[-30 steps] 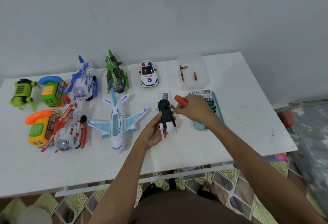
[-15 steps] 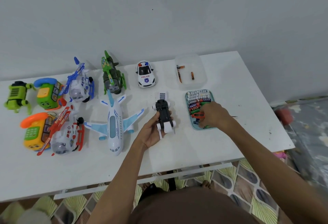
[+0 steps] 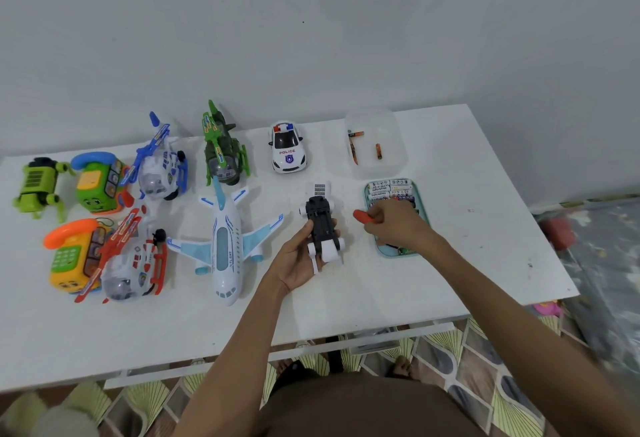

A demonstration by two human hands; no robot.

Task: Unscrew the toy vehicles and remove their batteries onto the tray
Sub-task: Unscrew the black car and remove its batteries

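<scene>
Returning leftward from the tray, the right hand (image 3: 394, 225) is seen above the tray's left part, fingers clenched round the orange-handled screwdriver (image 3: 362, 215), whose handle points toward the toy. A second ago the tool was held at the toy. Half a second ago the hand was lowered further onto the tray. A drop-off is judged to have been made, with the tool now brought back for more work, though what was dropped cannot be told.

The white toy car with a black underside (image 3: 320, 225) is held belly-up in the left hand (image 3: 299, 256), grasped from the left side and from below, just above the white table (image 3: 450, 263). It has barely been moved. Whether cells remain in its underside cannot be told. A small white ribbed piece (image 3: 321, 190), possibly the cover, is laid just beyond it.

Containers:
- Shallow teal plastic tray (image 3: 391, 254), right of the car: a row of white-labelled batteries (image 3: 389, 189) is packed along its far end; darker items nearer are mostly hidden by the hand.
- Clear plastic tub (image 3: 374, 118), beyond the tray: a few small orange-and-black cells (image 3: 379, 151) are lying loose inside.

Several toys, including a white police car (image 3: 288, 151), are lined up to the left, so much of the task is judged to remain.
</scene>
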